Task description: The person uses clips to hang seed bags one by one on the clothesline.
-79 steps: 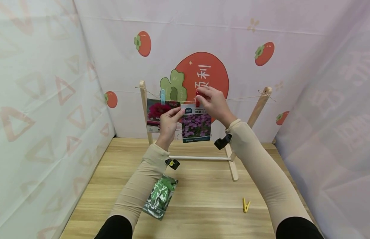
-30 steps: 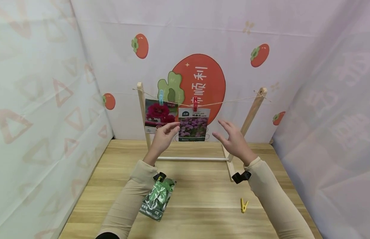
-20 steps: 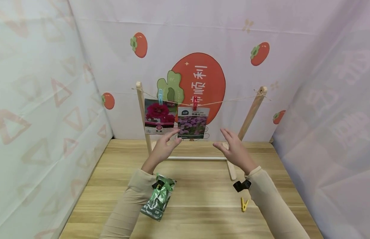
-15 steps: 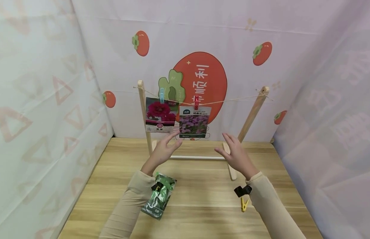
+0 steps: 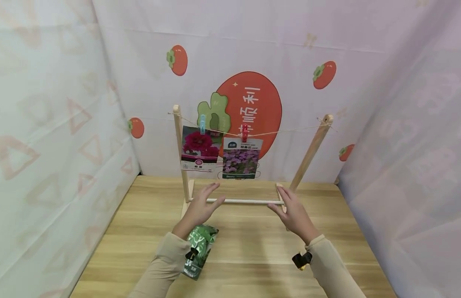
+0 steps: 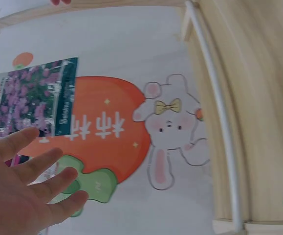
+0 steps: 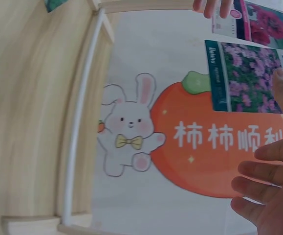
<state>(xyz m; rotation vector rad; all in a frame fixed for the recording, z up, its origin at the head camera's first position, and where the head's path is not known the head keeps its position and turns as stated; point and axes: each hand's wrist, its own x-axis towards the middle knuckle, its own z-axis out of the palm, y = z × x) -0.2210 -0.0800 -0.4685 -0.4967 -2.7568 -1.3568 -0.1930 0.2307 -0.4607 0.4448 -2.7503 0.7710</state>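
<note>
Two seed packets hang from a string (image 5: 279,132) tied between wooden posts. A blue clothespin (image 5: 202,125) holds the packet with magenta flowers (image 5: 199,142). Beside it, a red clothespin (image 5: 245,133) holds the packet with purple flowers (image 5: 239,162). My left hand (image 5: 199,210) is below the packets with fingers spread and nothing in it. Lower right of them is my right hand (image 5: 294,213), also empty, thumb apart from the fingers. A green seed packet (image 5: 206,240) lies on the table, partly covered by my left wrist. My right wrist camera hides most of a yellow clothespin (image 5: 302,268).
The wooden stand has a left post (image 5: 181,153), a right post (image 5: 311,153) and a white crossbar (image 5: 249,201) low between them. Behind it hangs a printed cloth (image 5: 249,54), and cloth walls rise on both sides of the wooden table (image 5: 253,248).
My right hand has let go of the red clothespin and my left hand the purple-flower packet. Both hands have drawn back and down, and the packet hangs from the string.
</note>
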